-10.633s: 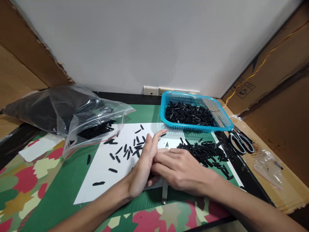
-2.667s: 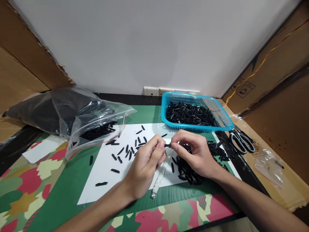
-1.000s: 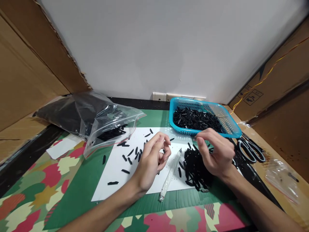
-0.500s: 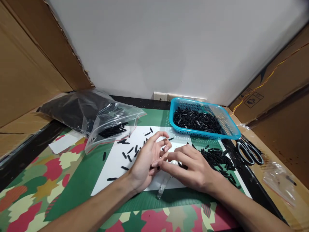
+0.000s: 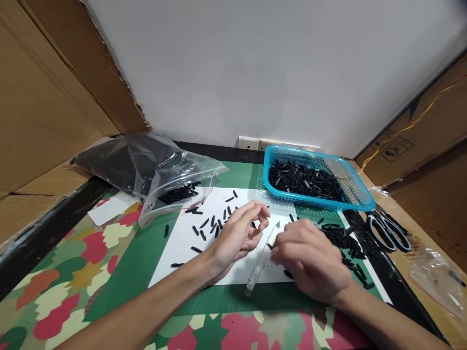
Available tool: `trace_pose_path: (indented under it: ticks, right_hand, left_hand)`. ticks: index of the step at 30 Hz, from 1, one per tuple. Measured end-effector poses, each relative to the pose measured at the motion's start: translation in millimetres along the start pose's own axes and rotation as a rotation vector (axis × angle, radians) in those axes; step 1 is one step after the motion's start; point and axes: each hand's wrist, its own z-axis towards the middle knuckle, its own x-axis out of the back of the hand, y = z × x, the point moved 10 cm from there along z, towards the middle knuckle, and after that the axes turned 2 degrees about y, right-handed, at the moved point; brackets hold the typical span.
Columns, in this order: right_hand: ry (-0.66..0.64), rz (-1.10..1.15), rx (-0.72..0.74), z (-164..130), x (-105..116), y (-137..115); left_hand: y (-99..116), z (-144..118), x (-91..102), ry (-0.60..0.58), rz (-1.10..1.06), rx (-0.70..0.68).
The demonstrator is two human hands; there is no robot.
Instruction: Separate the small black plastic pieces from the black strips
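Note:
My left hand is over the white paper, its fingers curled in towards the palm. A dark bit shows between them, too small to name. To the right, my right hand is bent and smeared by motion, its fingertips hidden. Between both hands lies a slim translucent craft knife with a pointed tip, slanting across the paper and onto the green sheet. Several short black strips are scattered left of my left hand. A pile of the same strips lies beyond my right hand.
A blue basket of black strips stands at the back right. At the back left lies a clear zip bag full of black material. Scissors and a small plastic bag lie at the right edge. Cardboard walls flank the table.
My hands have parted: the right has moved away rightward from the left fingers, which have curled in. More of the craft knife shows between them. The whole view has shifted slightly.

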Motion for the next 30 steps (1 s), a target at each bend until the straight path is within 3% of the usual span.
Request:
trace_pose_path:
  ticks: [3,8,16,30]
  right_hand:
    - [0.185,0.146,-0.249,-6.7,15.6,30.7]
    - [0.201,0.2,-0.47,-19.3,14.4,60.7]
    - [0.174,0.157,-0.502,-21.4,15.1,66.2]
    - [0.084,0.0,-0.435,-12.4,12.9,59.6]
  left_hand:
    - [-2.5,-3.4,-9.4,-0.084,0.028,0.053]
    - [4.3,-8.5,-20.2,-0.149,0.047,-0.005]
    - [9.5,-8.6,-20.2,-0.161,0.062,-0.075]
    - [7.9,-4.4,-9.2,-0.044,0.094,-0.132]
